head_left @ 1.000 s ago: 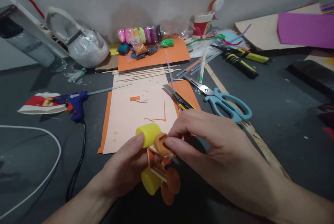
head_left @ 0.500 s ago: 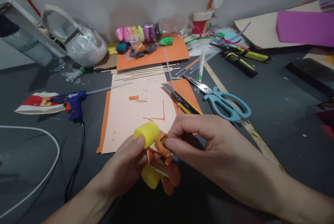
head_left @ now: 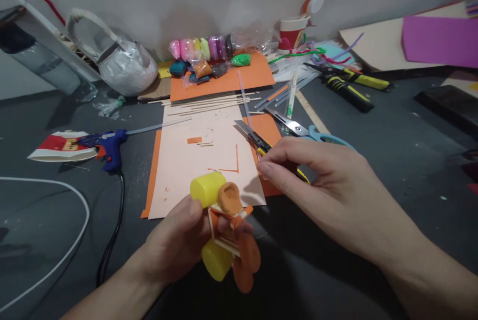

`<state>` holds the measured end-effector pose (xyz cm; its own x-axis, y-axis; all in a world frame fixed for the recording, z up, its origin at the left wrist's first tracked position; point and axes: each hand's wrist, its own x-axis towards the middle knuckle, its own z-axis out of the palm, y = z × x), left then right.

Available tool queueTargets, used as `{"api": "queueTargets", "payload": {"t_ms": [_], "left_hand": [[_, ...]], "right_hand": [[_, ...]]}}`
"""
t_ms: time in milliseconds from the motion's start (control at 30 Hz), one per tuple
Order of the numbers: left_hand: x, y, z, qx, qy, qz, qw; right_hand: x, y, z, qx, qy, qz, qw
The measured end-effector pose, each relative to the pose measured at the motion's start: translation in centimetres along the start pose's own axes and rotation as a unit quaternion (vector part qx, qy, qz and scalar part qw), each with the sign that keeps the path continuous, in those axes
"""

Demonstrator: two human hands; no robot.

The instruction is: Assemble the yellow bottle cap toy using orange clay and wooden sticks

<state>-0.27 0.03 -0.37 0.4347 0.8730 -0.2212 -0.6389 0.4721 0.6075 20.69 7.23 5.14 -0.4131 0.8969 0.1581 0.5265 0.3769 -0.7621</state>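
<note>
My left hand (head_left: 179, 240) is closed around a small handmade model car (head_left: 226, 240) of light sticks and orange strips. Two yellow cylinder wheels (head_left: 207, 189) sit on its left side. An orange clay wheel (head_left: 229, 198) with a dented face is at the upper right of the frame, and more orange discs (head_left: 249, 254) hang below. My right hand (head_left: 324, 190) hovers to the right of the model, apart from it, with thumb and forefinger pinched together and nothing visible between them. Behind its fingers lies a utility knife (head_left: 254, 137), partly covered.
Beyond are scissors (head_left: 293, 125), pliers (head_left: 343, 86) and thin sticks (head_left: 209, 106). A blue glue gun (head_left: 112, 148) with a black cord rests at left. Wrapped clay packs (head_left: 216, 49) lie on orange sheets at the back, near a paper cup (head_left: 291, 34) and a silver pot (head_left: 127, 68).
My right hand has let go of the orange clay wheel and moved right, over the knife and scissors handles. The wheel's dented face now shows. My left hand keeps its hold.
</note>
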Motion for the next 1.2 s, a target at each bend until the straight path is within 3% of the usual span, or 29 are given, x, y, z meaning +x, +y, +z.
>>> {"api": "queueTargets", "payload": {"t_ms": [133, 333, 600, 1067, 1200], "left_hand": [[0.1, 0.0, 0.0, 0.014, 0.003, 0.004, 1.0], [0.1, 0.2, 0.8, 0.057, -0.003, -0.049, 0.997], [0.0, -0.2, 0.5, 0.1, -0.003, -0.033, 0.994], [0.1, -0.2, 0.6, 0.154, 0.003, -0.014, 0.988], [-0.1, -0.1, 0.6, 0.14, 0.022, -0.028, 0.989]], "right_hand": [[0.0, -0.2, 0.4, 0.054, -0.027, -0.014, 0.998], [-0.4, -2.2, 1.1, 0.178, -0.107, 0.081, 0.975], [-0.2, -2.5, 1.4, 0.232, -0.153, 0.149, 0.949], [-1.1, -2.4, 1.3, 0.051, -0.114, 0.089, 0.988], [-1.1, -2.3, 1.0, 0.065, -0.101, 0.072, 0.99]]}}
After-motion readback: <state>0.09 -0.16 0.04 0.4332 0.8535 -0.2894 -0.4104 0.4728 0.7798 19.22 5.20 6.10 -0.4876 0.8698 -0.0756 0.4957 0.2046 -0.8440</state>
